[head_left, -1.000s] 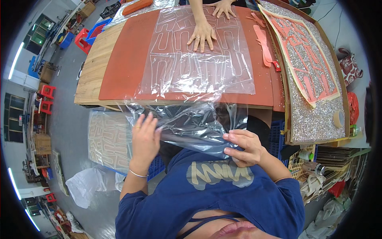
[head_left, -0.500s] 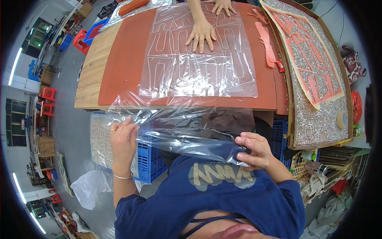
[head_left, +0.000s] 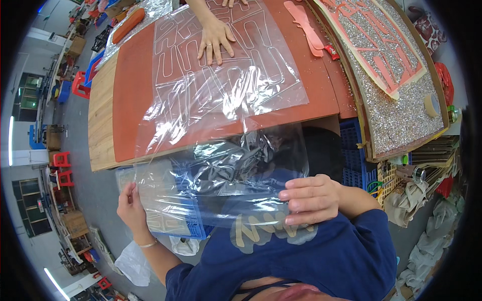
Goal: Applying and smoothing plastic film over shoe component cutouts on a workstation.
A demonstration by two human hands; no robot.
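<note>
Where clear film (head_left: 223, 170) wrinkles, pull evenly

Left hand (head_left: 131, 206) pinches its left edge, right hand (head_left: 314, 199) grasps the right; it spans between them, crossing the red board's near edge (head_left: 281, 123). Gentle, level tension should smooth it.

The person's bare left hand (head_left: 131, 204) has moved outward, farther from the bare right hand (head_left: 315, 198), spreading the clear, glossy plastic film (head_left: 216, 198) wider and less bunched than before. The film's near edge now overlaps the pale zigzag print (head_left: 251, 240) on the navy-blue fabric shirt (head_left: 321, 253) more.
</note>
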